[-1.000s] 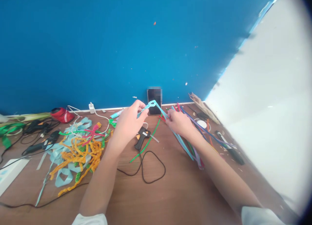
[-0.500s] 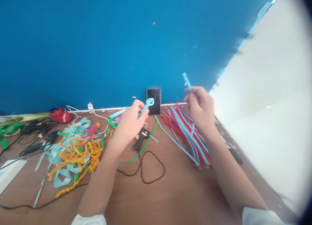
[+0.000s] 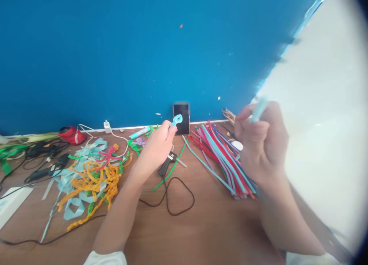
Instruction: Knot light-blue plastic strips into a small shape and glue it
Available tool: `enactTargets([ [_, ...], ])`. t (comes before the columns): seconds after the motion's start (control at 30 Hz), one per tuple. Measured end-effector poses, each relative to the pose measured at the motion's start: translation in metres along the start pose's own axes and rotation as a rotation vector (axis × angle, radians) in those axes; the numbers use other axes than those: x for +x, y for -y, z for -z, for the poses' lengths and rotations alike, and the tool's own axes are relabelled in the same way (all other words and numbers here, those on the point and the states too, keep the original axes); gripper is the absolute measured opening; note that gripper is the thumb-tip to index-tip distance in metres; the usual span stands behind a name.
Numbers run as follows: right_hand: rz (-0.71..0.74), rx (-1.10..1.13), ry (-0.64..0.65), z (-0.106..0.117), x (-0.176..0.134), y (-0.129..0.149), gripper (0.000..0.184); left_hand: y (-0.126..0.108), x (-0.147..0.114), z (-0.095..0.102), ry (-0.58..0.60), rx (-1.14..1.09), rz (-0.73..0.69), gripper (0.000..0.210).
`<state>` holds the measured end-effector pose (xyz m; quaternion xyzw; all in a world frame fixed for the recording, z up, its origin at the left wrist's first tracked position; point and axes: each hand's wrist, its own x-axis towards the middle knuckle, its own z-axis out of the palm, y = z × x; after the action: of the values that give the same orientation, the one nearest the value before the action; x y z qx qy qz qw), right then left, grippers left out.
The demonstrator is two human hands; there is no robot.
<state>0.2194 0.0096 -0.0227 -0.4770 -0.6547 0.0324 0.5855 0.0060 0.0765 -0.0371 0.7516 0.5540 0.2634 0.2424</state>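
My left hand (image 3: 156, 144) is closed, pinching a light blue pipe cleaner (image 3: 177, 119) whose upper end is twisted into a small loop. The loop sticks out past the fingertips, in front of a dark phone (image 3: 181, 123) leaning on the wall. Farther right, my right hand (image 3: 264, 142) is raised and closed round a light blue pipe cleaner (image 3: 259, 110), blurred by motion, with one end pointing up; the rest is hidden in the fist. Below and left of that hand lies a bundle of pipe cleaners (image 3: 221, 157) in red, pink, blue and purple.
A black glue gun (image 3: 166, 163) with its cord lies on the brown table (image 3: 184, 238), beside a green pipe cleaner (image 3: 156, 186). At left are tangled orange pipe cleaners (image 3: 97, 177), light blue ribbon (image 3: 73, 211) and a white box (image 3: 13, 203). A blue wall (image 3: 172, 58) stands behind.
My right hand has moved right and come closer with its light blue pipe cleaner, uncovering a white round thing behind the bundle. My left hand has barely moved.
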Motion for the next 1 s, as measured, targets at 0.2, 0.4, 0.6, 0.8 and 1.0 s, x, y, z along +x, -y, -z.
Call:
enactTargets([
  [0.2, 0.089, -0.153, 0.137, 0.002, 0.004, 0.007, 0.023, 0.003, 0.001, -0.006, 0.035, -0.182, -0.091, 0.029],
  [0.4, 0.051, -0.129, 0.42, -0.029, 0.002, -0.006, 0.028, -0.003, -0.005, -0.012, 0.001, -0.346, -0.097, 0.028],
  [0.6, 0.081, -0.249, 0.425, -0.046, -0.007, -0.009, 0.03, -0.007, -0.01, -0.017, -0.045, -0.471, -0.106, 0.033],
  [0.8, 0.142, -0.335, 0.392, -0.051, -0.008, -0.014, 0.032, -0.011, -0.009, -0.018, -0.054, -0.633, -0.083, 0.037],
  [1.0, 0.142, -0.333, 0.376, -0.051, -0.009, -0.013, 0.035, -0.014, -0.009, -0.017, -0.027, -0.772, -0.015, 0.044],
])
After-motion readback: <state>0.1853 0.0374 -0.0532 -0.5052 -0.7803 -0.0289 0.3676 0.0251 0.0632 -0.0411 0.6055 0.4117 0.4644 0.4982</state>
